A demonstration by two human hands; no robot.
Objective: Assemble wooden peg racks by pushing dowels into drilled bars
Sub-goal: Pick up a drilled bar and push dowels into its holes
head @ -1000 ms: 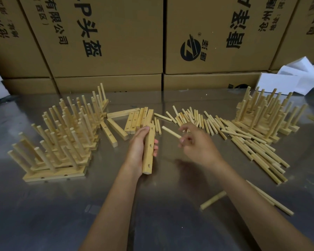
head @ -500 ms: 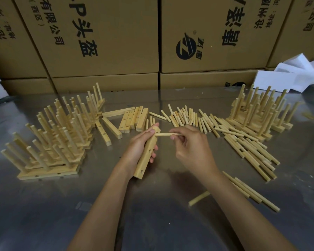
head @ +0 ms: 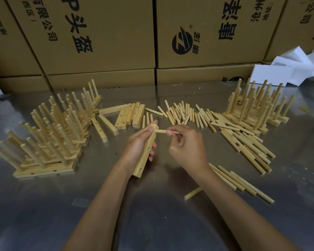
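My left hand (head: 140,144) grips a drilled wooden bar (head: 145,154), held lengthwise with its far end up near the fingertips. Empty holes show on the bar's right face. My right hand (head: 187,147) pinches a short dowel (head: 160,131) and holds it sideways, its left end meeting the bar's top hole. Loose dowels (head: 185,113) lie scattered just beyond the hands. Several bare drilled bars (head: 130,115) lie behind my left hand.
Stacked finished peg racks stand at the left (head: 49,134) and at the far right (head: 256,107). Longer sticks (head: 243,142) lie right of my right hand, and more (head: 239,182) by my right forearm. Cardboard boxes (head: 101,33) wall off the back of the metal table (head: 43,214).
My right hand brought a dowel from mid-air over to the bar's far end. The dowel's tip now sits at the top hole. The left hand tilted the bar slightly.
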